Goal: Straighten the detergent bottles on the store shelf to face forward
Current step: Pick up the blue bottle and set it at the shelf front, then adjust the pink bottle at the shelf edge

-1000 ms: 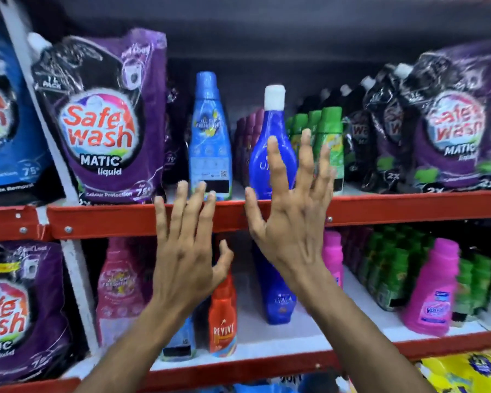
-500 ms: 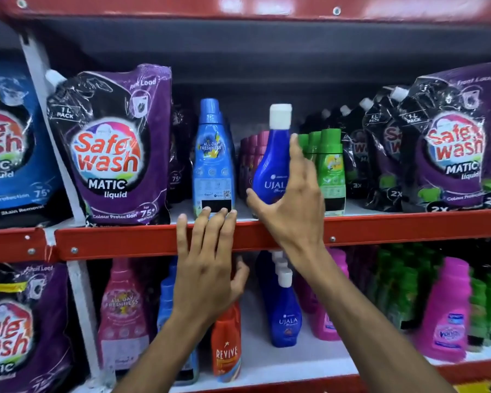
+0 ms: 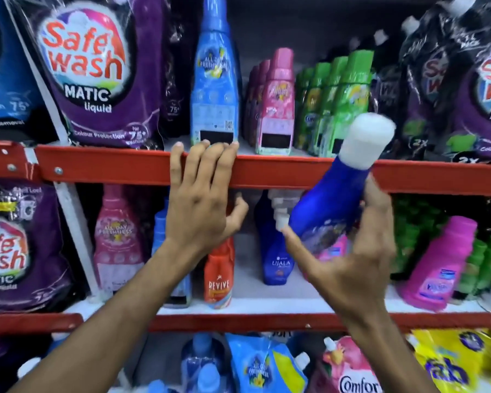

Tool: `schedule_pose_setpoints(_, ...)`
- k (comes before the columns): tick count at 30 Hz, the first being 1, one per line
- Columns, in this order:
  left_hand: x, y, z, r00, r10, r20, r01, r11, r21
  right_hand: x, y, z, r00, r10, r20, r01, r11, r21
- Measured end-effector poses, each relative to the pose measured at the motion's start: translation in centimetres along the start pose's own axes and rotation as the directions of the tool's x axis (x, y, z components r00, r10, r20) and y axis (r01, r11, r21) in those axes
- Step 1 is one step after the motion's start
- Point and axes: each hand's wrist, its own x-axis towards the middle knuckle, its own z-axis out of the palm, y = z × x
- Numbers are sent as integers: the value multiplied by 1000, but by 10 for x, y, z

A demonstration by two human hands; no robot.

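Observation:
My right hand (image 3: pixel 349 256) grips a dark blue Ujala bottle (image 3: pixel 328 205) with a white cap, held tilted to the right in front of the red shelf rail (image 3: pixel 111 168), off the shelf. My left hand (image 3: pixel 201 205) rests on that rail with its fingers hooked over the edge, just below a light blue bottle (image 3: pixel 214 80) standing on the upper shelf. To the right of that bottle stand a row of pink bottles (image 3: pixel 277 103) and a row of green bottles (image 3: pixel 343 103). The gap between the light blue and pink bottles is bare.
Purple Safe Wash pouches (image 3: pixel 97 72) fill the upper shelf's left and right ends. On the lower shelf stand a pink bottle (image 3: pixel 116 239), a red Revive bottle (image 3: pixel 220 276), another Ujala bottle (image 3: pixel 277 256), and a pink bottle (image 3: pixel 440 265). Pouches fill the bottom shelf.
My right hand closed on the blue Ujala bottle and lifted it off the upper shelf, down and toward me, tilting it. My left hand moved up onto the shelf rail. The view moved closer.

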Motion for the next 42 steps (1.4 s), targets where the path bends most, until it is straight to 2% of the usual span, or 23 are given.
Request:
schedule_pose_setpoints(3,0,3,3,1000,-19,-12,19,1000,10,-43,23,14,984,114,135,-115,993,-1)
schedule_pose_setpoints(7,1,4,6,999,-40,-8,40,998,45,-82,52,38,926,237,295,-239,971,-31)
schedule_pose_setpoints(18,1,5,7,999,-48,-8,49,997,62,-128,80,76,793,442,420,-397,897,-195)
schedule_pose_setpoints(25,1,18,-3,994,-97,51,97,995,3,-136,78,77,788,435,436,-409,899,-157)
schedule_pose_setpoints(29,-14,37,-12,985,-152,82,159,983,-94,-140,78,62,795,373,478,-366,924,-113)
schedule_pose_setpoints(33,-63,86,-14,990,-11,138,51,956,-289,-147,88,35,860,325,393,-270,944,-189)
schedule_pose_setpoints(35,-92,114,-7,965,85,249,22,918,-396,-148,100,18,882,341,325,-278,934,-226)
schedule_pose_setpoints(37,-118,138,1,902,184,390,22,883,-468,-149,113,1,888,380,258,-312,911,-270)
schedule_pose_setpoints(40,-147,171,15,752,328,572,10,861,-508,-147,136,-25,879,456,139,-392,857,-334)
schedule_pose_setpoints(42,-160,185,23,660,357,661,52,856,-514,-142,152,-38,862,504,47,-456,813,-362)
